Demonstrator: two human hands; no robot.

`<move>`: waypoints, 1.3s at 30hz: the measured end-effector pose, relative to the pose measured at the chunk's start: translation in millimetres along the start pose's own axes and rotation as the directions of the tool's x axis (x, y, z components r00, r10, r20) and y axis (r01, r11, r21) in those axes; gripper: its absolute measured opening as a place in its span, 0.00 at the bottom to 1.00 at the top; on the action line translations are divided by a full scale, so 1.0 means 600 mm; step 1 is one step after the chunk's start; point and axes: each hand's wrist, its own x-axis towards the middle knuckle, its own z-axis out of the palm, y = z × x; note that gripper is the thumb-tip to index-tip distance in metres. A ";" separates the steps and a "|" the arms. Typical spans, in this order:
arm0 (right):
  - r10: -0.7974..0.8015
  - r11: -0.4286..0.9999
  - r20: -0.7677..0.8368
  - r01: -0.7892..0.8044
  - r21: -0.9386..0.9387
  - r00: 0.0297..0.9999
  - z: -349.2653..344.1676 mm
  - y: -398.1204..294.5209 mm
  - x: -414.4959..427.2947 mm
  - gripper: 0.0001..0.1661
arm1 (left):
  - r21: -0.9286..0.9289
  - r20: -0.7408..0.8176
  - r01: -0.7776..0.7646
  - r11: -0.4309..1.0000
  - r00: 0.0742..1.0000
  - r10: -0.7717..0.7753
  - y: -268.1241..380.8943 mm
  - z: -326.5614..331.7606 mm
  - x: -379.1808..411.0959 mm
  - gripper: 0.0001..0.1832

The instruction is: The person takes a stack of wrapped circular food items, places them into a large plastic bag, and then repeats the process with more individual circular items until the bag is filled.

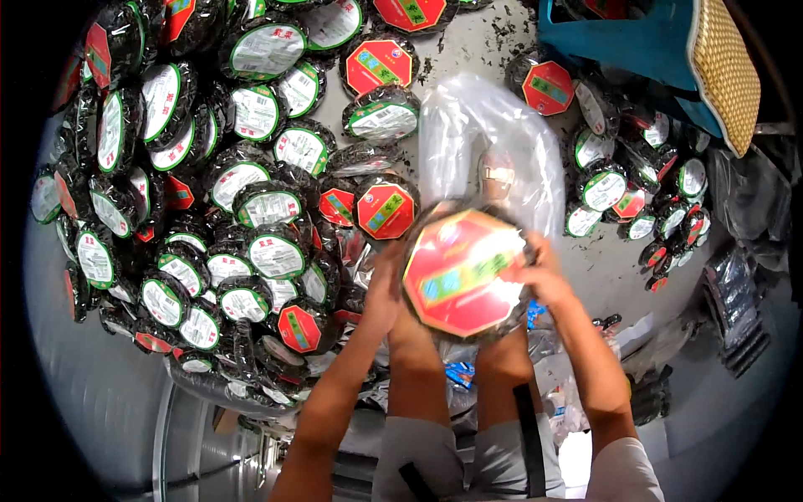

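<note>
A round, film-wrapped pack of dark dried seaweed [464, 273] with a red octagonal label is held up in front of my knees. My left hand [384, 285] grips its left edge, with the fingers partly hidden. On the opposite edge my right hand [544, 271] has hold of it, fingers against the rim and label. Strong glare and some blur cover the label's right half. Beyond the pack, a clear plastic bag [439, 144] spreads over the floor, around a brown shoe [497, 174].
A large heap of similar packs [251, 251] fills the left side. A smaller group of packs [605, 188] lies at the right. At upper right stands a blue plastic chair [618, 41] with a woven mat [728, 75]. Dark flakes dot the grey floor [461, 56].
</note>
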 end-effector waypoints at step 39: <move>-0.083 -0.066 0.368 0.363 -0.929 0.926 -0.073 0.270 0.265 0.29 | -0.352 0.679 -0.342 0.871 0.548 0.489 -0.103 0.068 0.142 0.14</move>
